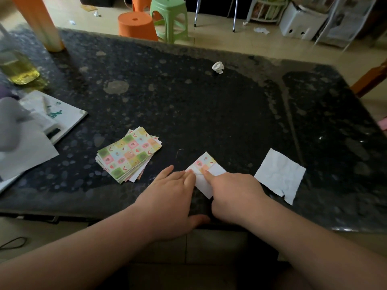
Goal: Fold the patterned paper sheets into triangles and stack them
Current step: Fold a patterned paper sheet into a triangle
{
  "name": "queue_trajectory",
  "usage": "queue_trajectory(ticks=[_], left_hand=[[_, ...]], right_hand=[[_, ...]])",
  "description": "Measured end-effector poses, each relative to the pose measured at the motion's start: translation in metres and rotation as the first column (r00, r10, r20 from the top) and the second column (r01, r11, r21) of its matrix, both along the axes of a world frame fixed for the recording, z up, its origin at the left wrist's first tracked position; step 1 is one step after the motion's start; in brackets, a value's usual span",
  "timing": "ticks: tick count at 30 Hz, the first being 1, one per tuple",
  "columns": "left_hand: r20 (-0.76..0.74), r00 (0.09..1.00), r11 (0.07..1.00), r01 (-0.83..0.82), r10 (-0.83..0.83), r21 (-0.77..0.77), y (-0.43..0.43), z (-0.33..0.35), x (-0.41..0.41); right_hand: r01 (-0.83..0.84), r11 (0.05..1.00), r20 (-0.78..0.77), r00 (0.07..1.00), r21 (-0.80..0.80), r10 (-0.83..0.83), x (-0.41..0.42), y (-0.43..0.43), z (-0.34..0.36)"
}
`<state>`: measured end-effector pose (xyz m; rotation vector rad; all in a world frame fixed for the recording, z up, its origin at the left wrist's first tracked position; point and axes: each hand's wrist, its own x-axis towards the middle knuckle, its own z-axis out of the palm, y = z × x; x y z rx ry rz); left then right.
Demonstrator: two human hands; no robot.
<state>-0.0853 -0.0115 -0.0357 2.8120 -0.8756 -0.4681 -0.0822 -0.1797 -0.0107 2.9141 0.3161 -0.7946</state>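
A partly folded patterned sheet (206, 163) lies near the front edge of the dark table (209, 105), its white underside showing toward me. My left hand (169, 193) lies flat, its straight fingertips pressing the sheet's left edge. My right hand (234, 193) presses on the sheet with an extended index finger; the other fingers are curled under. A fanned stack of patterned sheets (128, 153) sits to the left of my hands.
A crumpled white square of paper (280, 174) lies to the right. A small paper ball (218, 67) sits farther back. Booklets and white papers (52, 118) and a bottle of yellow liquid (18, 70) crowd the left side. Plastic stools (152, 19) stand behind the table.
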Motion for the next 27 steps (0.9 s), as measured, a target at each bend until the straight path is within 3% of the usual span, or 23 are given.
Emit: queue_trajectory(ticks=[11, 16, 19, 24, 27], left_hand=[[0.038, 0.995, 0.995, -0.096, 0.096, -0.016, 0.0, -0.018, 0.01], [0.033, 0.989, 0.989, -0.142, 0.141, 0.035, 0.001, -0.013, 0.017], [0.046, 0.991, 0.991, -0.126, 0.124, 0.037, -0.001, -0.01, 0.014], [0.025, 0.993, 0.993, -0.113, 0.114, -0.019, 0.006, -0.012, 0.031], [-0.019, 0.984, 0.978, -0.178, 0.177, -0.111, 0.008, -0.015, 0.041]], right_hand=[[-0.037, 0.999, 0.006, 0.999, 0.008, 0.037, 0.011, -0.009, 0.0], [-0.198, 0.976, 0.093, 0.978, 0.096, 0.189, 0.015, -0.033, 0.009], [-0.249, 0.961, 0.069, 0.968, 0.117, 0.243, 0.015, -0.042, 0.006], [-0.297, 0.917, 0.224, 0.944, 0.266, 0.241, 0.021, -0.049, -0.018], [-0.189, 0.877, 0.25, 0.965, 0.442, 0.082, 0.025, -0.056, -0.032]])
